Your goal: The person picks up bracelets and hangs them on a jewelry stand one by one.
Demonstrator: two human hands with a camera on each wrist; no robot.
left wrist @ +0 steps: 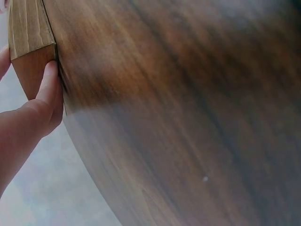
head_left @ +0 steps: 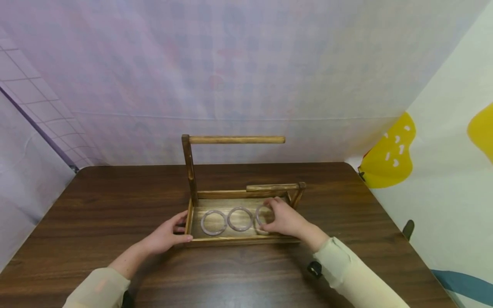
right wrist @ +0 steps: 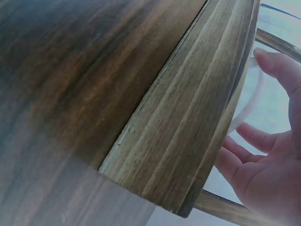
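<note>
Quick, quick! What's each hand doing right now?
Left hand: open, touching the left end of the wooden tray.
Right hand: closed on the rightmost ring, thumb and fingers gripping it.

Head view: light muted, diffuse; pale glare on near table (head_left: pixel 235 282), faint shadows beside forearms (head_left: pixel 129 259). Wrist views: hazy, soft-focused; tray (right wrist: pixel 164 127) edge bowed.

Left hand (head_left: pixel 165 236) and right hand (head_left: pixel 288 219) bare. Left sleeve (head_left: pixel 94 295) pale cream, faint orange patch (head_left: pixel 101 284); dark piece (head_left: pixel 127 298) at its right edge, only partly visible. Right sleeve (head_left: pixel 360 278) pale greenish cream, loose, wrinkled, cuff (head_left: pixel 333 260) at far end; small black piece (head_left: pixel 314 268) beside cuff, left.
</note>
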